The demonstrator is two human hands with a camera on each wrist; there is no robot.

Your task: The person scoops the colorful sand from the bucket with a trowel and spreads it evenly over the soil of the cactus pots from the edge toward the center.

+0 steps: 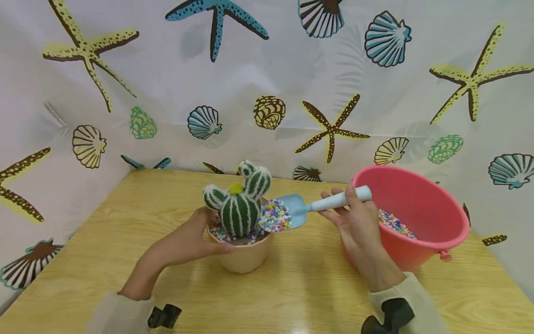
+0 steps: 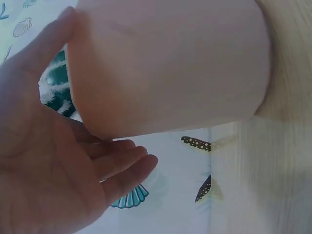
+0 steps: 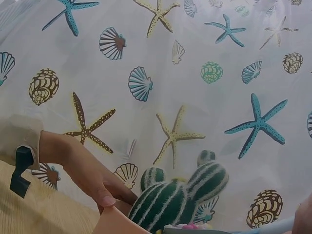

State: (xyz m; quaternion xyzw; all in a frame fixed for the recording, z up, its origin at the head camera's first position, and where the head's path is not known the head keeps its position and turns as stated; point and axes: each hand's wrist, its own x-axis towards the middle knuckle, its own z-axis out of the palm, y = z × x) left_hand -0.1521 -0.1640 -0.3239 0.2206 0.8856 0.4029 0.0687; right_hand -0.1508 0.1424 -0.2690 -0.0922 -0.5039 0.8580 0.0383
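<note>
My left hand [image 1: 179,241] grips the rim of a peach flower pot [image 1: 244,260], thumb along the front and fingers behind. In the left wrist view the pot's side [image 2: 175,68] fills the upper part. A green knitted-looking cactus [image 1: 239,215] with white stripes and a yellow flower stands in it, small coloured pebbles around its base. My right hand [image 1: 359,227] holds a light blue toy shovel [image 1: 296,208] by its pale handle. Multicoloured pebbles [image 1: 275,215] fill the blade, which overlaps the pot's right rim beside the cactus.
A pink bucket [image 1: 417,185] stands at the right, with more coloured pebbles [image 1: 394,222] inside. Both pot and bucket are on a wood-grain table [image 1: 125,222]. Behind it hangs a white cloth [image 1: 233,83] printed with starfish and shells.
</note>
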